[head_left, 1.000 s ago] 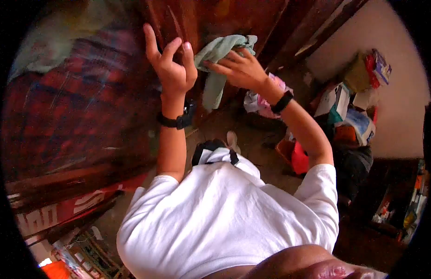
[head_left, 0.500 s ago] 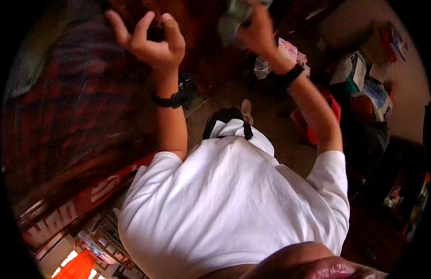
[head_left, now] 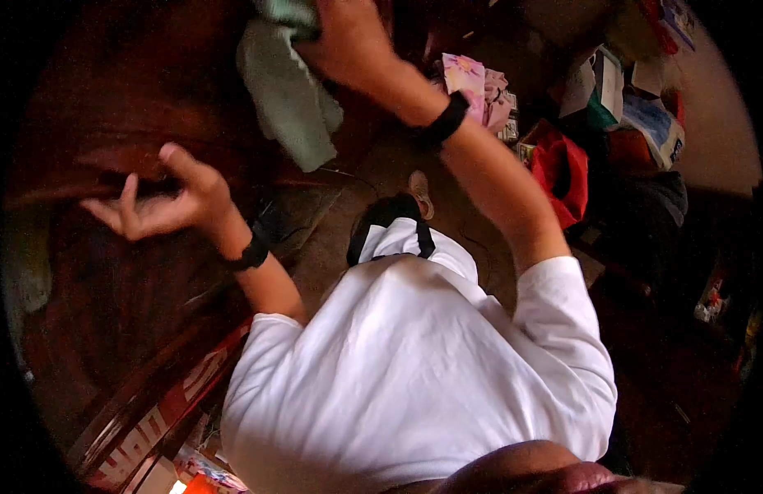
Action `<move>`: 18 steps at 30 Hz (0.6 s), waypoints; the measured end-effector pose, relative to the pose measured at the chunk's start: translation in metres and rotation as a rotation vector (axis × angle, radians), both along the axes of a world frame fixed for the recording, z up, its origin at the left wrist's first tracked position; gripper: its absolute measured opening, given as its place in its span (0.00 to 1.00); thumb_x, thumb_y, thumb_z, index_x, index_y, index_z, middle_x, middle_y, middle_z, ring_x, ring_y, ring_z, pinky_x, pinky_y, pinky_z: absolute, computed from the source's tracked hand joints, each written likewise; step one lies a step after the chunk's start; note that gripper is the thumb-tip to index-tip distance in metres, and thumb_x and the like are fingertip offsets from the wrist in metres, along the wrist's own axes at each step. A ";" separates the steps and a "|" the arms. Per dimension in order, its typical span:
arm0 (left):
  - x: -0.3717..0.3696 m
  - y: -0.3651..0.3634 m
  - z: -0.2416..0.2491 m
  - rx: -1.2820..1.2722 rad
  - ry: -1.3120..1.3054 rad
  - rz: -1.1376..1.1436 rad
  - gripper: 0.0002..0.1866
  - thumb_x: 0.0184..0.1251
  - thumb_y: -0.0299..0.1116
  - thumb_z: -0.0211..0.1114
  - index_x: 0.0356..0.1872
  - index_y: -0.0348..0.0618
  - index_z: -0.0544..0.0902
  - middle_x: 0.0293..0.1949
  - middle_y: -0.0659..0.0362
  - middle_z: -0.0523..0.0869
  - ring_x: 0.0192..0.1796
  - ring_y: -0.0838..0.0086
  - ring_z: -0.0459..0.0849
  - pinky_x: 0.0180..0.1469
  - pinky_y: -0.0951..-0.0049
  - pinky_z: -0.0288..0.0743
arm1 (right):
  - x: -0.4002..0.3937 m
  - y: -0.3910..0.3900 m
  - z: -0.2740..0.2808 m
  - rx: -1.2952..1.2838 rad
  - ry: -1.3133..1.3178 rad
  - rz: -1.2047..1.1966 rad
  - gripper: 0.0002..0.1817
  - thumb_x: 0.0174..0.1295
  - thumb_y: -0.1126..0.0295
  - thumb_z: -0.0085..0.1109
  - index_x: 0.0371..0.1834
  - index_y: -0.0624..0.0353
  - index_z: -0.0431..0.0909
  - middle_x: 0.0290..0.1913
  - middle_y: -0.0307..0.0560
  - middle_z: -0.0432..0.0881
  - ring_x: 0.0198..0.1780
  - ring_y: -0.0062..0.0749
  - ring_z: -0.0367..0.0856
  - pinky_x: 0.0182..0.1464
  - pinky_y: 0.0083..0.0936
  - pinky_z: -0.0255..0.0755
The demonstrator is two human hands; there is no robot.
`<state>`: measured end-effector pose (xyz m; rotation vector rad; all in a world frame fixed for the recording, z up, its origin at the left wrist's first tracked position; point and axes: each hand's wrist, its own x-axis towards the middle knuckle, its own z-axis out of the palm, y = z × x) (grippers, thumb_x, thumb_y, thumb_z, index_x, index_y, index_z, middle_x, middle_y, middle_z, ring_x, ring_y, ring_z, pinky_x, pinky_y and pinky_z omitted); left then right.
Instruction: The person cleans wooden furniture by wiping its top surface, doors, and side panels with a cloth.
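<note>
A grey-green cloth point(head_left: 287, 99) hangs from my right hand point(head_left: 353, 49) at the top of the view, over a dark reddish-brown surface point(head_left: 134, 107). The fingers of that hand are wrapped on the cloth and partly hidden by it and by motion blur. Further left and lower, my left hand point(head_left: 163, 198) is held near the surface with its fingers apart and nothing in them. Dark bands circle both wrists.
Pink patterned fabric point(head_left: 468, 78) and a red bag point(head_left: 558, 173) lie to the right on the floor side. Beyond them are an open box point(head_left: 595, 86) and a blue-and-white package point(head_left: 653, 128). A lettered red panel point(head_left: 159, 420) runs along the lower left.
My right hand has moved left with the cloth, more of which now shows. My left hand has dropped lower and to the left. The view has shifted.
</note>
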<state>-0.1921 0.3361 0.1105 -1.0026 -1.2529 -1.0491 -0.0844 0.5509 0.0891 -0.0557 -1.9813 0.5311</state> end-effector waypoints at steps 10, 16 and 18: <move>0.124 0.074 -0.108 -0.845 -1.165 -0.626 0.08 0.67 0.33 0.58 0.38 0.38 0.77 0.34 0.58 0.83 0.35 0.70 0.80 0.43 0.63 0.73 | 0.043 0.037 -0.114 -0.309 -0.437 0.262 0.33 0.38 0.80 0.63 0.54 0.57 0.71 0.48 0.55 0.72 0.52 0.59 0.72 0.52 0.44 0.71; 0.156 0.154 -0.225 -1.449 -1.435 -0.912 0.17 0.69 0.39 0.58 0.51 0.37 0.77 0.45 0.51 0.85 0.49 0.67 0.81 0.54 0.66 0.71 | 0.108 0.095 -0.136 -0.419 -0.445 0.253 0.29 0.39 0.75 0.60 0.51 0.62 0.70 0.49 0.58 0.74 0.52 0.61 0.73 0.53 0.41 0.71; 0.152 0.177 -0.243 -1.487 -1.504 -0.872 0.20 0.70 0.40 0.57 0.55 0.37 0.76 0.50 0.49 0.84 0.53 0.65 0.80 0.58 0.65 0.70 | 0.122 0.112 -0.144 -0.478 -0.472 0.212 0.29 0.39 0.74 0.60 0.51 0.63 0.70 0.51 0.59 0.74 0.52 0.62 0.73 0.54 0.38 0.70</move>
